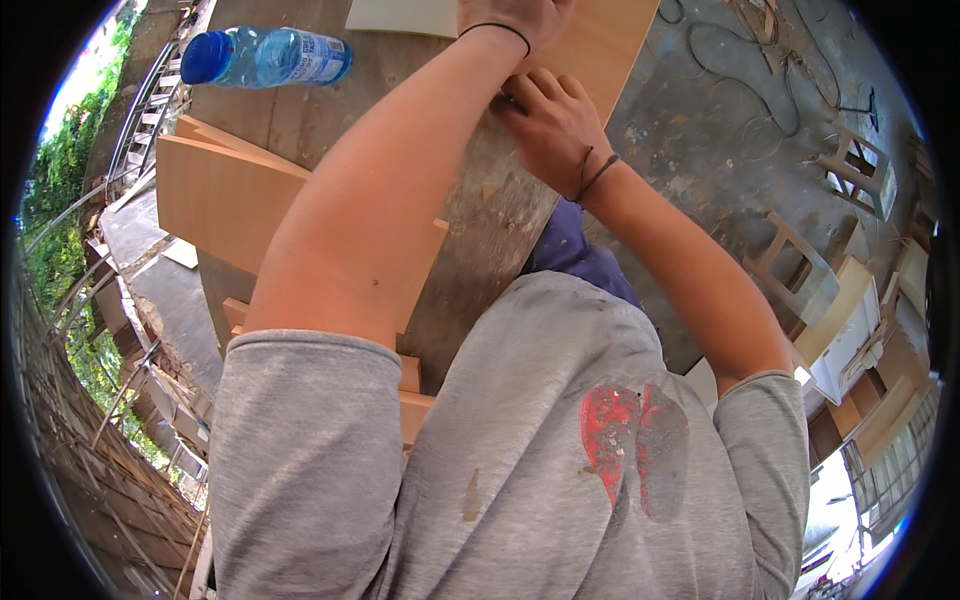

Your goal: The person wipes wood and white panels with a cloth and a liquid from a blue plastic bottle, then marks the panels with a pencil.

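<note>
Remotely, I have my left hand [515, 18] and curled right hand [558, 125] between twelve and one o'clock, apparently steadying a board [615, 45], though whether they grip it I cannot tell.

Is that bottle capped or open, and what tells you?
Capped: a blue cap covers the left end of the bottle.
</note>
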The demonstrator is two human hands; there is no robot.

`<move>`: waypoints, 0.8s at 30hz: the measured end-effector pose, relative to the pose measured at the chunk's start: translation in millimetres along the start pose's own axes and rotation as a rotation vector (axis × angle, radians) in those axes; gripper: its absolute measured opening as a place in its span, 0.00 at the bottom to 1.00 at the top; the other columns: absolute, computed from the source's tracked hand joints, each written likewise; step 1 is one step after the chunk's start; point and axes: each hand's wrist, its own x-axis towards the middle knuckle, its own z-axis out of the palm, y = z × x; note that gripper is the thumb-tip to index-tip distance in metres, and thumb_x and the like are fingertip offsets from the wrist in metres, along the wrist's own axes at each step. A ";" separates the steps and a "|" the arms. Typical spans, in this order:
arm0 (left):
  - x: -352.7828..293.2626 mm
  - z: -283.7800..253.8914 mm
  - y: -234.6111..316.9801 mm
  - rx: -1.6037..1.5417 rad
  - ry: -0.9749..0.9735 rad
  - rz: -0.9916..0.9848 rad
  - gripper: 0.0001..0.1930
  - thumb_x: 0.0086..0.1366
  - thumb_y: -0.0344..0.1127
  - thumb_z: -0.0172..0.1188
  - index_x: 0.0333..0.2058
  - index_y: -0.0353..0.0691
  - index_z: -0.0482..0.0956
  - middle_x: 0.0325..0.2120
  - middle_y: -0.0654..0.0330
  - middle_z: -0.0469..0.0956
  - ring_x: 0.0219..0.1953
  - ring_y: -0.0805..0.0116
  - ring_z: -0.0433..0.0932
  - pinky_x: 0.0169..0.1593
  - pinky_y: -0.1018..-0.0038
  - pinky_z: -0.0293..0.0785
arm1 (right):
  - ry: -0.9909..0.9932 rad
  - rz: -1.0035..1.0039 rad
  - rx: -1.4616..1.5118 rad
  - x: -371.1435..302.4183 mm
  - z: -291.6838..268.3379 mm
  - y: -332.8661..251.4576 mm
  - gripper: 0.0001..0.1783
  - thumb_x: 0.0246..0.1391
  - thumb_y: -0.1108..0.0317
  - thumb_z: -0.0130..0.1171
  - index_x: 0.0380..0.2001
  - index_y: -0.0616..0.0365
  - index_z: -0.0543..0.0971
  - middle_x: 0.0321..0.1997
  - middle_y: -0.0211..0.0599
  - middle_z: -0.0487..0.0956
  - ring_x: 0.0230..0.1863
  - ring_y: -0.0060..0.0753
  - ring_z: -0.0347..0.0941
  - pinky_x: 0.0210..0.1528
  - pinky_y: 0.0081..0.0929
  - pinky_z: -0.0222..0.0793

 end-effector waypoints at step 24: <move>6.9 12.1 -12.1 -0.058 0.024 0.032 0.25 0.63 0.50 0.54 0.55 0.46 0.71 0.62 0.54 0.62 0.62 0.52 0.61 0.62 0.58 0.57 | -0.029 0.094 -0.022 -34.2 -11.5 3.8 0.12 0.44 0.69 0.55 0.36 0.47 0.79 0.42 0.31 0.74 0.46 0.33 0.71 0.47 0.34 0.65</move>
